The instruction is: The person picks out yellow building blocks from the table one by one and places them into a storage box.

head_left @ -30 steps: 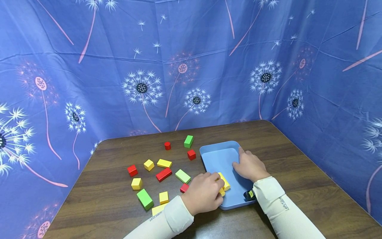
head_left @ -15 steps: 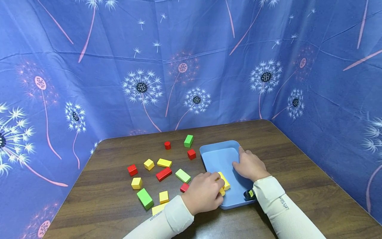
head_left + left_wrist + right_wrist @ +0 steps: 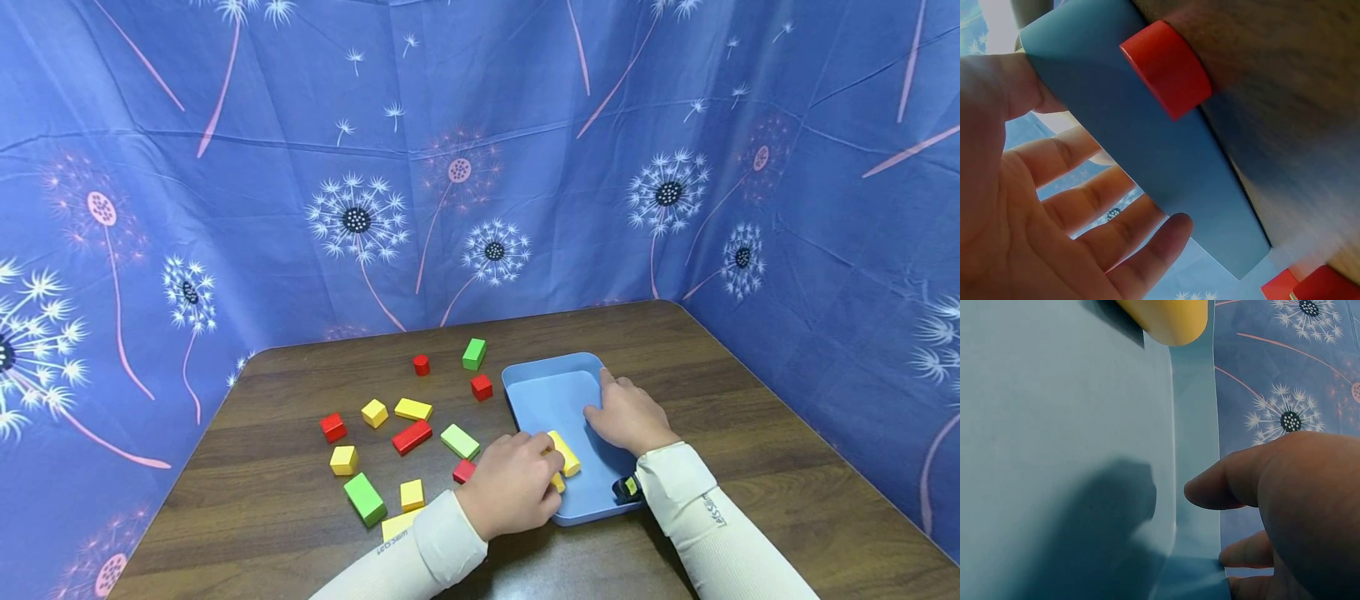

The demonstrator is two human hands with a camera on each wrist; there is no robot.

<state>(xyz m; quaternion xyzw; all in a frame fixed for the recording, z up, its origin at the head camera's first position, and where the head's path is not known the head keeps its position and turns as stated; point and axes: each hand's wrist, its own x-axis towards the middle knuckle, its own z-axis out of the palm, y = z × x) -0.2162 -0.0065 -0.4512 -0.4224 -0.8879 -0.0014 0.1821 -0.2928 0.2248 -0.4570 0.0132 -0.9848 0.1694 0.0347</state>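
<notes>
A shallow blue tray (image 3: 551,396) lies right of centre on the wooden table. My left hand (image 3: 513,483) reaches over its left wall, thumb and fingers curled round a yellow block (image 3: 558,481). Close beside those fingers, a rounded yellow block (image 3: 566,457) lies in the tray. In the left wrist view the tray wall (image 3: 1141,137) hides the fingertips of my left hand (image 3: 1054,206). My right hand (image 3: 630,417) holds the right edge: in the right wrist view the thumb (image 3: 1216,487) is inside the wall, other fingers outside.
Left of the tray lie several loose blocks, among them a red block (image 3: 463,472), a light green block (image 3: 460,442) and a green block (image 3: 365,500). Farther back are a red cube (image 3: 482,387) and a red cylinder (image 3: 422,365). A blue curtain (image 3: 480,167) hangs behind the table.
The rounded yellow block has shifted very slightly right beside my left fingers. Both hands and the tray stay in place.
</notes>
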